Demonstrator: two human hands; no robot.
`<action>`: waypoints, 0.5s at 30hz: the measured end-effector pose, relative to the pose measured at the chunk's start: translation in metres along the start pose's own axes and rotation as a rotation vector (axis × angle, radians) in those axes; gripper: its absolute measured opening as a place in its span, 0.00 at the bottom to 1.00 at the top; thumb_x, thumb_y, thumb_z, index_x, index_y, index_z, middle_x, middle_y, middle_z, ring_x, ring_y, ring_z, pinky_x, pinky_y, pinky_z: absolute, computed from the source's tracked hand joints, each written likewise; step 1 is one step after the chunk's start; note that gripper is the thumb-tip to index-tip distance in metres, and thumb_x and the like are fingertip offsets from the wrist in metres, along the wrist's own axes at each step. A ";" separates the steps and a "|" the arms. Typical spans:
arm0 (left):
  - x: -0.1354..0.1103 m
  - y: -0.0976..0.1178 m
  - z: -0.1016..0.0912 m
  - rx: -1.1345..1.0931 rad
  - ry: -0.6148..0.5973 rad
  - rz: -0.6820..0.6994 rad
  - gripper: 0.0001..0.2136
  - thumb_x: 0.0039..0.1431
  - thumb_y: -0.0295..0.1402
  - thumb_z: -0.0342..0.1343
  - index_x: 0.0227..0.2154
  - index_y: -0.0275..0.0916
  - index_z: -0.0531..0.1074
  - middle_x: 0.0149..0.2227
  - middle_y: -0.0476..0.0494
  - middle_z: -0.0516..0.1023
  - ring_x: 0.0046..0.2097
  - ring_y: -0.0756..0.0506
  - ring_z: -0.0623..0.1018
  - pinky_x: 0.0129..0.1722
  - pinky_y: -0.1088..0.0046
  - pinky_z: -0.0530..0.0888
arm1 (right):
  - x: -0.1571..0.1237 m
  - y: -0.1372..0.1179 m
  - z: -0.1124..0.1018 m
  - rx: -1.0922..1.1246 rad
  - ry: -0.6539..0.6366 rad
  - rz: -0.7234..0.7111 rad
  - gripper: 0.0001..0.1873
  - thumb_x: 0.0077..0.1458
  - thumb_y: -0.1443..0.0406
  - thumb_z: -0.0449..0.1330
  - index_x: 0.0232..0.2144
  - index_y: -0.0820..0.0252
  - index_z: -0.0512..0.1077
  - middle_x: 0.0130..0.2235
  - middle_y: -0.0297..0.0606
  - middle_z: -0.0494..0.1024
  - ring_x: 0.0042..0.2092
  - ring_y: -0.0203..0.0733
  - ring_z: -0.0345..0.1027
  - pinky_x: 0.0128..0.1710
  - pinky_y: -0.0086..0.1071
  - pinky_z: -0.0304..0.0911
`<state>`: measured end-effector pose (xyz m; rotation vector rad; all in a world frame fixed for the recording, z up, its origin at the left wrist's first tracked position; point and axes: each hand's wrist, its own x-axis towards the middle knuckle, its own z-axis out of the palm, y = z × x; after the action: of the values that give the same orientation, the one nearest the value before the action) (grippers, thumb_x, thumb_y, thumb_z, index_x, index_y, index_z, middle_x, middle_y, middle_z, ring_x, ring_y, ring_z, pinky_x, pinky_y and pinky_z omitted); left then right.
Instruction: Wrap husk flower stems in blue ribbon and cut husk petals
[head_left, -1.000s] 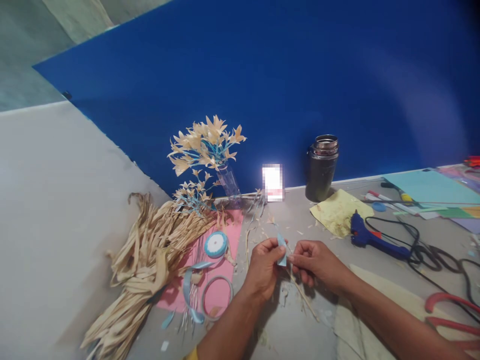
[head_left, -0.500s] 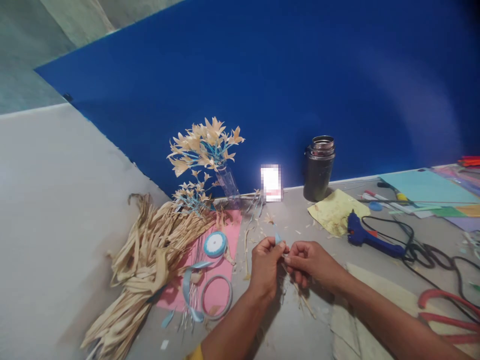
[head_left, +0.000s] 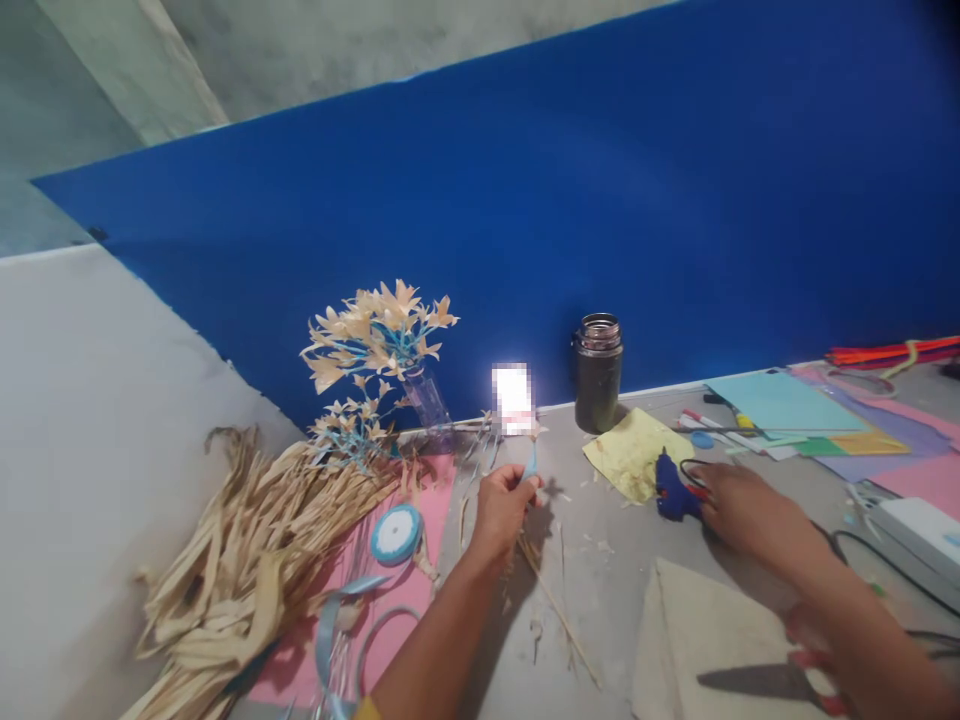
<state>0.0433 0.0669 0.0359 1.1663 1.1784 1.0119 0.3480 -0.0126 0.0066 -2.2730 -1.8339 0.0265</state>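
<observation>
Pinching a little flower stem [head_left: 531, 458] between thumb and fingers [head_left: 517, 487] of the left hand [head_left: 499, 508], held just above the counter [head_left: 615, 565], with a pale bloom on top and light blue ribbon wrap below. Sits about mid-counter, right in front of a blurred white card [head_left: 513, 398].

Over to the right, got the right hand [head_left: 739, 505] laid on the back end of the blue glue gun [head_left: 673, 492], with the gun lying on the counter and its nose at the edge of a yellow paper [head_left: 626, 455]. Can't tell if those fingers are closed round the handle or just resting on it, too blurry.

Behind the left hand: a clear vase [head_left: 427, 400] of finished paper flowers [head_left: 375, 330] against the blue board [head_left: 600, 200], plus a dark jar [head_left: 598, 372] further right along the same board.

Left of that hand: a blue-and-white ribbon spool [head_left: 395, 533] on pink paper [head_left: 439, 510], next to a big heap of dried husk strips [head_left: 247, 560].

Down near the bottom edge: a tan sheet [head_left: 712, 630] with red-handled scissors [head_left: 757, 680] on it, close under the right forearm. Also a thin stick [head_left: 559, 610] loose on the counter just below the left hand, and a stack of coloured sheets [head_left: 780, 405] far right, well apart from both hands.
</observation>
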 end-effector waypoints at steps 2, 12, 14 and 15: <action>0.009 -0.005 0.015 0.001 -0.043 -0.001 0.08 0.46 0.35 0.64 0.24 0.34 0.77 0.18 0.47 0.73 0.20 0.53 0.67 0.19 0.79 0.56 | -0.002 -0.004 0.009 -0.065 -0.022 -0.050 0.24 0.48 0.74 0.57 0.49 0.64 0.76 0.49 0.53 0.80 0.51 0.58 0.70 0.46 0.41 0.61; 0.067 -0.026 0.081 -0.022 -0.239 -0.116 0.11 0.43 0.35 0.67 0.21 0.34 0.72 0.16 0.47 0.72 0.17 0.54 0.65 0.16 0.79 0.53 | -0.001 -0.008 0.005 -0.078 -0.057 -0.024 0.20 0.45 0.72 0.57 0.42 0.63 0.77 0.46 0.51 0.79 0.50 0.59 0.68 0.46 0.42 0.59; 0.072 -0.032 0.084 -0.023 -0.246 -0.149 0.13 0.42 0.36 0.68 0.20 0.35 0.70 0.16 0.47 0.71 0.16 0.54 0.64 0.15 0.79 0.51 | 0.000 0.001 0.006 0.001 -0.060 -0.023 0.21 0.44 0.71 0.57 0.43 0.62 0.77 0.46 0.49 0.80 0.50 0.57 0.69 0.47 0.41 0.60; 0.073 -0.034 0.084 -0.025 -0.244 -0.160 0.13 0.42 0.37 0.68 0.20 0.36 0.69 0.16 0.47 0.71 0.16 0.54 0.64 0.15 0.80 0.51 | 0.001 0.006 0.007 0.047 -0.067 -0.026 0.21 0.44 0.70 0.56 0.43 0.60 0.77 0.46 0.48 0.80 0.50 0.56 0.69 0.47 0.40 0.60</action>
<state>0.1357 0.1229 -0.0077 1.1219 1.0436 0.7393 0.3526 -0.0121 -0.0007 -2.2425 -1.8753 0.1416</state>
